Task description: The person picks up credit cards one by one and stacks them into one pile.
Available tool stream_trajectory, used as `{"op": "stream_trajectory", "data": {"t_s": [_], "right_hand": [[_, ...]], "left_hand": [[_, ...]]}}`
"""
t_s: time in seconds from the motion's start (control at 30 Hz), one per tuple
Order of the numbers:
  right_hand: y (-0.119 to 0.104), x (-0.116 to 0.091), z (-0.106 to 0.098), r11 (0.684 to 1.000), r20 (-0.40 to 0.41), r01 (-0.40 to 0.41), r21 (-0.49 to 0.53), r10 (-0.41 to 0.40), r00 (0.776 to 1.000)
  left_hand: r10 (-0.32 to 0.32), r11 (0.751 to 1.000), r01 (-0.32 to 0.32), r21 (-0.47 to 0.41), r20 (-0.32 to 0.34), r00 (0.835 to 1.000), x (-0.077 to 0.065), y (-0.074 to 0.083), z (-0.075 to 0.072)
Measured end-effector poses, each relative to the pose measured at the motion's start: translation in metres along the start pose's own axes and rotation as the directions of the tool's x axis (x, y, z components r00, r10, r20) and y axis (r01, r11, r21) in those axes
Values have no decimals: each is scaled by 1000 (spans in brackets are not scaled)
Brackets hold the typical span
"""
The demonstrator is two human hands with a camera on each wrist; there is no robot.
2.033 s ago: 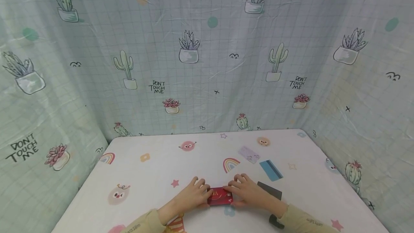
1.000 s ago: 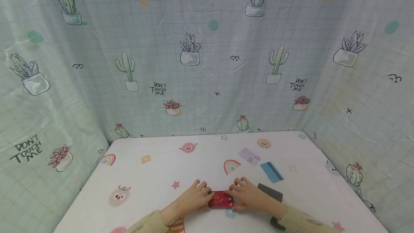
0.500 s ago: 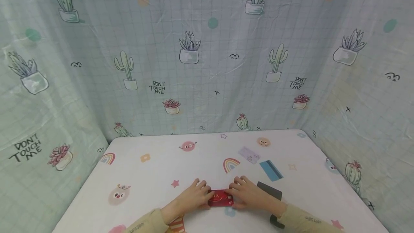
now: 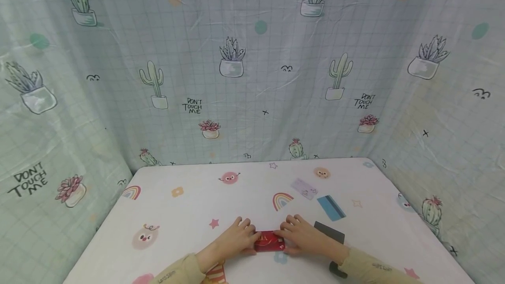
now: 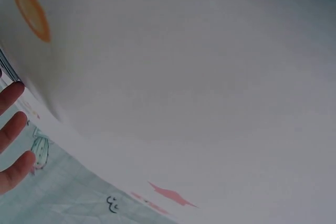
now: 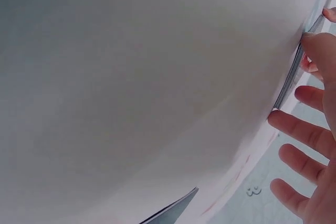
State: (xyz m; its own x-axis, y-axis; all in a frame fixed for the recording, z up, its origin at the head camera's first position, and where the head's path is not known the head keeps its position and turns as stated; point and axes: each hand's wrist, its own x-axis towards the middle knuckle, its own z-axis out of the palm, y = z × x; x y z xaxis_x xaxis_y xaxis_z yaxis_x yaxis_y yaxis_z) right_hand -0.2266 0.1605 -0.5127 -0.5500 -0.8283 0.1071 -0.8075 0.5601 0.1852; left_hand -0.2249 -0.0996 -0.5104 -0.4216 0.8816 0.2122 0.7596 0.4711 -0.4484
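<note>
On the rainbow's [image 4: 282, 202] near side, the red card [image 4: 269, 242] tops a stack [image 6: 290, 75], its long axis crosswise, chip [image 4: 280, 240] toward the right hand [image 4: 298, 234]. This and the left hand [image 4: 238, 236] pinch opposite ends. The blue card [image 4: 331, 207] lies right of the rainbow.

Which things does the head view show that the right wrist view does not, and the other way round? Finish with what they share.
Only the head view shows the printed face of the red card, the blue card, the pale purple card and both sleeves.

Only the right wrist view shows, side-on, the layered edges of the card stack.

Both show the right hand, part of the left hand, the white tabletop and the patterned curtain.
</note>
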Motion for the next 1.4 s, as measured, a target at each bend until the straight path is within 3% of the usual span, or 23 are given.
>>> {"op": "stream_trajectory", "data": {"t_s": [0.4, 0.8, 1.07, 1.4], "right_hand": [[0, 4, 2, 1000, -15, 3, 0, -3, 1000], [0, 1, -2, 998, 2, -26, 49, 26, 1000], [-2, 2, -6, 996, 8, -30, 89, 29, 1000], [1, 0, -3, 992, 22, -47, 120, 45, 999]], "left_hand": [[-10, 1000, 10, -12, 22, 1000, -1, 0, 3], [-17, 999, 17, 29, -10, 1000, -2, 2, 1], [-3, 1000, 3, -14, 1, 1000, -1, 2, -4], [-10, 1000, 11, -30, 14, 1000, -1, 2, -1]]}}
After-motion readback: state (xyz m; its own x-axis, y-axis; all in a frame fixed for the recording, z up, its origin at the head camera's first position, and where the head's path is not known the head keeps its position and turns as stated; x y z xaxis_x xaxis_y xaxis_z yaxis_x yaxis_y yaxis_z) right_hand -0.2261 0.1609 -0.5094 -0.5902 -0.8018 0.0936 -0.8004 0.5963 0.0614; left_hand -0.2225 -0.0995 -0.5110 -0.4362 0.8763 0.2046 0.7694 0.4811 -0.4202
